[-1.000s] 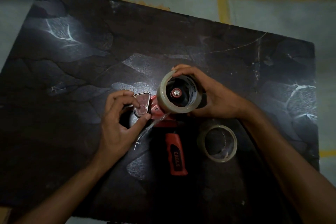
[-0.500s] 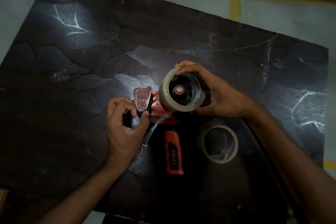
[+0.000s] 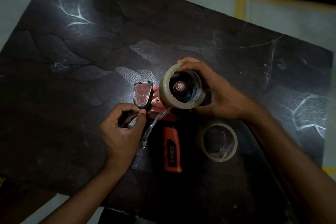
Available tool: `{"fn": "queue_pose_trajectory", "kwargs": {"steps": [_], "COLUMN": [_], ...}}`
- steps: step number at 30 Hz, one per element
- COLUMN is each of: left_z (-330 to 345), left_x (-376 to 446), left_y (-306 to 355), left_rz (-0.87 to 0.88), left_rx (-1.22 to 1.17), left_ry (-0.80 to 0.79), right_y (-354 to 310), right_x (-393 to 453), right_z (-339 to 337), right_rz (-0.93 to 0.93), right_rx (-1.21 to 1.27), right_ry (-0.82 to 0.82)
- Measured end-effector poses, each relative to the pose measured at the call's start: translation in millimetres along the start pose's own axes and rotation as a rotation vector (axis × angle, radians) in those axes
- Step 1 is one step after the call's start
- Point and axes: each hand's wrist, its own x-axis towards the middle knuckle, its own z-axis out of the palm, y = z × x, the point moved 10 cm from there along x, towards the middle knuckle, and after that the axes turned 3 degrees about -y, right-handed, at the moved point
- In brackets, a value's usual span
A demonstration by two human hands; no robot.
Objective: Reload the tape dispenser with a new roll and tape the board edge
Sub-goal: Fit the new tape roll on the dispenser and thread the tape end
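So the new tape roll (image 3: 182,88) is already seated on the red tape dispenser's (image 3: 164,114) hub, and the dispenser is lying on its side on the dark board (image 3: 163,23) with the handle pointing back toward the person. The nearly spent roll (image 3: 217,142) sits on the board just right of the handle.

The right hand (image 3: 220,92) is wrapped around the new roll, fingers over the top edge and thumb underneath, basically acting as a brake. The left hand (image 3: 121,129) has thumb and forefinger pinched together right at the lower corner of the guide flap (image 3: 142,94). I can't quite tell in this light whether it's pinching the flap or a bit of the tape; the crinkled loose tape tail (image 3: 154,123) hangs from the roll just beside that thumb.

Looks like the threading step to me. Tips: keep the roll from free-spinning with the right hand, flatten that tail out before feeding it (it's bunched up and will stick to itself), sticky side facing down toward the board, and pull it through the slot past the roller up to the blade. Go slow, clear tape loves to fold.
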Motion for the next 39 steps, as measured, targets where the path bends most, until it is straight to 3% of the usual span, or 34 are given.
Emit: {"fn": "queue_pose_trajectory", "kwargs": {"steps": [7,12,15,18,29,39], "left_z": [-0.7,-1.4,0.2,3.1,2.9,4.1], "left_x": [4.0,3.0,-2.6,-7.4,14.2,40.6], "left_y": [2.0,-13.3,-14.6,-7.5,-25.6,-34.8], "left_rz": [0.05,0.034,0.019,0.037,0.009,-0.075], "left_rx": [0.055,-0.012,-0.121,-0.067,0.018,0.025], "left_ry": [-0.067,-0.217,-0.385,-0.506,-0.523,-0.606], "right_y": [-7.3,-6.8,-8.1,-9.8,-13.2,5.2], "right_x": [-5.9,-8.9,-8.0,-7.7,-1.0,0.9], "right_z": [12.7,13.4,13.4,13.9,17.0,29.3], "right_rz": [0.087,0.138,0.181,0.194,0.165,0.207], "right_rx": [-0.435,-0.386,-0.355,-0.372,-0.496,-0.223], "right_ry": [-0.024,0.066,0.1,0.131,0.184,0.16]}}
